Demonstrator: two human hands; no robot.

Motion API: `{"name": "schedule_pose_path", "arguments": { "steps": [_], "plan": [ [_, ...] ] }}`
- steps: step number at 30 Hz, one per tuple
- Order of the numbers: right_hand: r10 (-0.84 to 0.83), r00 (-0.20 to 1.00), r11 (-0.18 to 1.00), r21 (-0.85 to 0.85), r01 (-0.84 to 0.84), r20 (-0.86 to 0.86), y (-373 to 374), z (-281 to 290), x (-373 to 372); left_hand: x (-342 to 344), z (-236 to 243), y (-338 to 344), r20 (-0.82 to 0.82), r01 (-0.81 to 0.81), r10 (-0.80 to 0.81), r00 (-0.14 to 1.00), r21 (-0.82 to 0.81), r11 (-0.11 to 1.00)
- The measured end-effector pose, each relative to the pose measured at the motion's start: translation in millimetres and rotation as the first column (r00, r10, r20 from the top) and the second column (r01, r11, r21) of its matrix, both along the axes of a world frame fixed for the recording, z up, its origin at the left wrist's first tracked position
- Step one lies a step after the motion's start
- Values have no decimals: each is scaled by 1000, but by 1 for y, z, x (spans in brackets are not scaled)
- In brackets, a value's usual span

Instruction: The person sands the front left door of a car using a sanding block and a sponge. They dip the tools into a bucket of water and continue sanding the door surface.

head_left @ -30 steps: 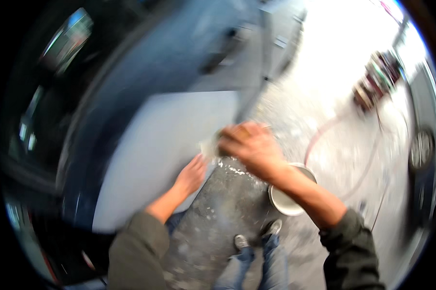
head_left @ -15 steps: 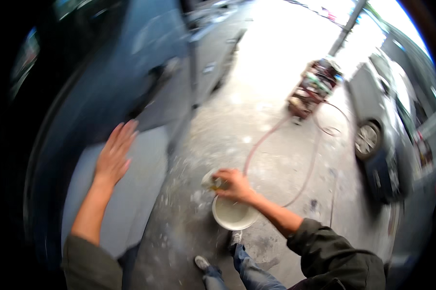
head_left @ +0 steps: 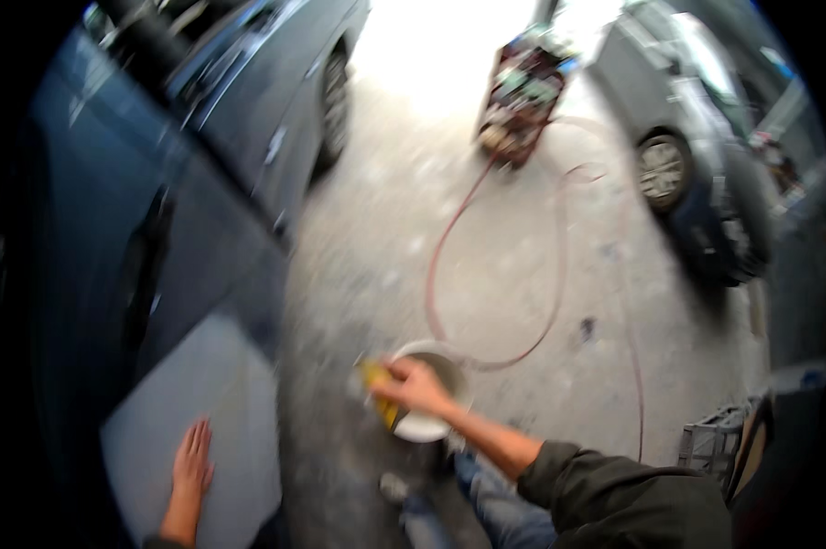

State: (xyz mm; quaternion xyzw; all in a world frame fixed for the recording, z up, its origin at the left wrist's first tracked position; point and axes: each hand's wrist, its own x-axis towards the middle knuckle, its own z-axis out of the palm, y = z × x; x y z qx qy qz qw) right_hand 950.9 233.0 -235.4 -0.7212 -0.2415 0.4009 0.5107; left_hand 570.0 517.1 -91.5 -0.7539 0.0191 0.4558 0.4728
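Note:
On the left stands a dark blue car whose door [head_left: 202, 247] carries a large pale grey patch [head_left: 239, 393]. My left hand [head_left: 191, 462] rests on the patch, fingers stretched out and holding nothing. My right hand [head_left: 413, 386] grips a yellow block [head_left: 376, 389], perhaps a sponge or sanding pad; blur hides its exact kind. A whitish smear shows at its outer edge. Just below and behind that hand, a round white bucket [head_left: 424, 428] stands on the floor, partly covered by my hand and forearm. What the bucket holds is not clear.
A cart [head_left: 523, 101] loaded with supplies stands ahead. A red hose [head_left: 436, 265] loops over the concrete floor [head_left: 495, 229] towards the bucket. Another car [head_left: 696, 146] is parked at the right, and a grey crate [head_left: 710, 444] sits at the lower right, near my sleeve.
The view has shifted, bringing more of the blue car's side into sight. My left hand has moved from the patch's upper edge down onto its middle. The right hand keeps the yellow block.

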Motion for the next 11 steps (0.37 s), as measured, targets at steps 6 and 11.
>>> {"name": "schedule_pose_path", "arguments": {
  "steps": [6, 11],
  "plan": [
    [-140, 807, 975, 62, 213, -573, -9, 2, -38, 98, 32, 12, 154, 132, -136, 979, 41, 990],
    [-162, 715, 979, -20, 202, -680, -1, -7, -78, 165, 15, 22, 228, 118, -133, 965, 76, 990]
  ]
}}
